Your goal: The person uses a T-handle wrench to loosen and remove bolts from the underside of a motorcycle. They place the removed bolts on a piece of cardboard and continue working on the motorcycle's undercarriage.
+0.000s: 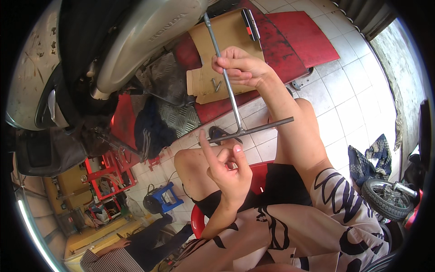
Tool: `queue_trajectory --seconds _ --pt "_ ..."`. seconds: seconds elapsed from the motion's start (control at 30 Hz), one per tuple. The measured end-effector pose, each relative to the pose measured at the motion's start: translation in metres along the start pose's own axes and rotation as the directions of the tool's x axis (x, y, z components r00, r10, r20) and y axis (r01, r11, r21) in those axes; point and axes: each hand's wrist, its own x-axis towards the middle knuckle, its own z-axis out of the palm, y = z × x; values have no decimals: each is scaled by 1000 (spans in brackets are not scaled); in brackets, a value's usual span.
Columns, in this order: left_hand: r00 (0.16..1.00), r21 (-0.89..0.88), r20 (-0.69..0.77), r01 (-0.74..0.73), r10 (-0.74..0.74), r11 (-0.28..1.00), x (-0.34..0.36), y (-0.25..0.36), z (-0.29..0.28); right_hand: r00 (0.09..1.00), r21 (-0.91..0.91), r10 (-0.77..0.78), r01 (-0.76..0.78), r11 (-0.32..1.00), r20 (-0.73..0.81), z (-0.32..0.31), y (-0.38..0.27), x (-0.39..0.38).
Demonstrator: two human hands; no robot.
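Note:
A long steel T-handle wrench (229,86) runs from the underside of a scooter's pale side panel (149,43) down toward my lap. My right hand (240,68) is closed around its shaft, thumb and fingers pinching it about midway. Just below the crossbar (267,127) is my left hand (229,170), index finger and thumb stretched apart and the other fingers curled. That index finger is at the bar's left end; whether it touches, I cannot tell. The wrench's far tip meets the scooter's edge, where its fitting is hidden.
Two bolts (217,85) lie on a cardboard sheet (226,41) over a red platform (290,45), with a black box (250,25) nearby. A blue stool (165,198) and red rack (108,174) stand left. Another person (131,249) is lower left; a wheel (387,199) lies right.

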Motion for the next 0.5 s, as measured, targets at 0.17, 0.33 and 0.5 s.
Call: queue_trajectory --seconds 0.17,0.33,0.5 --pt "878 44 478 -19 -4 999 -2 14 21 998 158 -67 67 985 0 -8 -4 -7" --pt "817 -79 548 -162 179 984 22 42 37 994 179 -89 98 979 -56 -10 -9 -13" --pt "888 -157 459 76 5 985 28 41 30 994 162 -91 99 982 -60 -1 -4 -7"
